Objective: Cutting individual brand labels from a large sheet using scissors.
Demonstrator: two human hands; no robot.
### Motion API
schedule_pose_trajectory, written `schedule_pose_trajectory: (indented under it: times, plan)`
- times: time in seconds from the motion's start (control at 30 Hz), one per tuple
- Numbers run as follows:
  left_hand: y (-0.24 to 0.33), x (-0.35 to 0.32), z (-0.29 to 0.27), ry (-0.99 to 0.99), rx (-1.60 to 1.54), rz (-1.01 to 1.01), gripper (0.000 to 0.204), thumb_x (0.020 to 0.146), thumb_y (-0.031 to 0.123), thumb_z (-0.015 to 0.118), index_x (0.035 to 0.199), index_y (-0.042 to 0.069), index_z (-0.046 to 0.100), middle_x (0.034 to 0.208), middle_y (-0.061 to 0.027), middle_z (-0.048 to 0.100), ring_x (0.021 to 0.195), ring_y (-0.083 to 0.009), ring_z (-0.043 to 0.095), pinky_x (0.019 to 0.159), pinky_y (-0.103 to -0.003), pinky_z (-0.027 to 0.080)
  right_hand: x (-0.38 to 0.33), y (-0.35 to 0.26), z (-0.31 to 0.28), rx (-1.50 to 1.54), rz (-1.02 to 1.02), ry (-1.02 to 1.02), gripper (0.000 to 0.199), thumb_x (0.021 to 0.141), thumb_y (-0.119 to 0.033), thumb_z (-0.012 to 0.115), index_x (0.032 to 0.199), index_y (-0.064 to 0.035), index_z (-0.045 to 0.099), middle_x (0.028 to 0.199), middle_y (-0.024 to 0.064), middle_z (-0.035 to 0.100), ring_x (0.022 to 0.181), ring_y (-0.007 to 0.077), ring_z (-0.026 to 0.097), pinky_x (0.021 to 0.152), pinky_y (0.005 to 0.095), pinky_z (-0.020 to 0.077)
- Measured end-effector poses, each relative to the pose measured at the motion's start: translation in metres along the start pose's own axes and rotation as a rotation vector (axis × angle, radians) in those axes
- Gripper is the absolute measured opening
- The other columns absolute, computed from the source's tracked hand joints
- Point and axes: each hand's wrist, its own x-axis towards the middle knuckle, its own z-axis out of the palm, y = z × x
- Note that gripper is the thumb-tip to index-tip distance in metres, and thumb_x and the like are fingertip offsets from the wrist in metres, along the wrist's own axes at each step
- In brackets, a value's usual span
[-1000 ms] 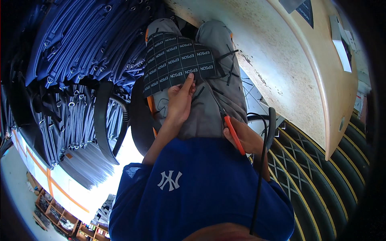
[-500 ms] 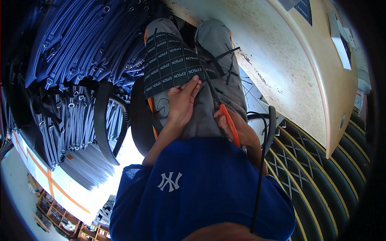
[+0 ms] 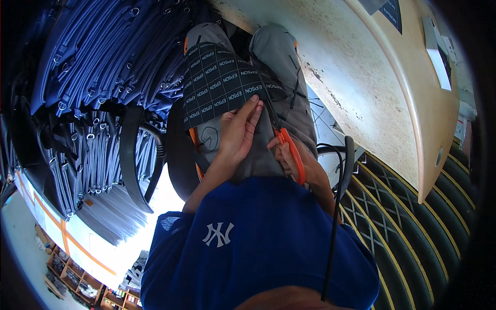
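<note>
The left hand (image 3: 238, 135), fingers flat, pins the dark gridded fabric sheet (image 3: 222, 82) on the lap at frame centre, steadying it while the right hand (image 3: 294, 161), closed around orange-handled scissors (image 3: 284, 144), cuts its edge.

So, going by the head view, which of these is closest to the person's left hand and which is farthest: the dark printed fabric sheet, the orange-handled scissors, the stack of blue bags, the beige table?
1. Dark printed fabric sheet: under the left hand's fingertips, on the lap.
2. Orange-handled scissors: just beside it, in the right hand.
3. Stack of blue bags and beige table: on opposite sides, bags left and table right, too close to rank.
</note>
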Motion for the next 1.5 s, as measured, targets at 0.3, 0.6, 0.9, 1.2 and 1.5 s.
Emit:
schedule_pose_trajectory:
  times: [0.3,0.6,0.9,1.2,1.5]
  plan:
    - [0.002,-0.002,0.001,0.015,-0.002,-0.029,0.013,0.083,0.000,0.059,0.094,-0.006,0.062,0.092,-0.0109,0.063,0.088,-0.0144,0.061,0.079,-0.019,0.052,0.002,0.003,0.001,0.041,0.002,0.015,0.054,0.093,-0.051,0.033,0.097,0.0010,0.047,0.060,-0.0034,0.037,0.040,0.0021,0.030,0.037,0.0178,0.0249]
    - [0.003,-0.005,0.003,0.031,0.003,-0.045,0.013,0.083,0.000,0.060,0.093,-0.006,0.062,0.092,-0.0108,0.063,0.088,-0.0151,0.061,0.079,-0.020,0.052,0.001,-0.012,0.005,0.105,0.179,0.074,0.044,0.095,-0.042,0.036,0.083,-0.0007,0.047,0.053,0.0005,0.042,0.035,0.0074,0.039,0.034,0.0210,0.0327]
    - [0.004,-0.007,0.009,0.085,-0.004,-0.065,0.015,0.083,0.000,0.059,0.097,-0.007,0.060,0.095,-0.0108,0.062,0.089,-0.0156,0.061,0.080,-0.020,0.052,0.001,-0.015,0.005,0.097,0.206,0.105,0.046,0.093,-0.043,0.040,0.077,-0.0005,0.046,0.049,0.0019,0.045,0.033,0.0105,0.045,0.033,0.0230,0.0350]
    - [0.005,-0.004,0.001,0.090,0.017,-0.076,0.016,0.084,0.002,0.059,0.097,-0.006,0.060,0.094,-0.0095,0.062,0.088,-0.0142,0.060,0.079,-0.020,0.051,0.002,-0.009,0.002,0.056,0.213,0.068,0.050,0.093,-0.044,0.041,0.070,-0.0006,0.047,0.046,0.0023,0.044,0.031,0.0108,0.045,0.031,0.0230,0.0353]
    - [0.005,-0.002,-0.001,0.093,0.014,-0.064,0.015,0.083,0.001,0.059,0.096,-0.006,0.061,0.093,-0.0092,0.062,0.088,-0.0143,0.060,0.079,-0.020,0.051,0.003,-0.009,0.003,0.054,0.260,0.076,0.051,0.092,-0.045,0.043,0.068,-0.0004,0.046,0.045,0.0025,0.044,0.031,0.0114,0.045,0.032,0.0232,0.0361]
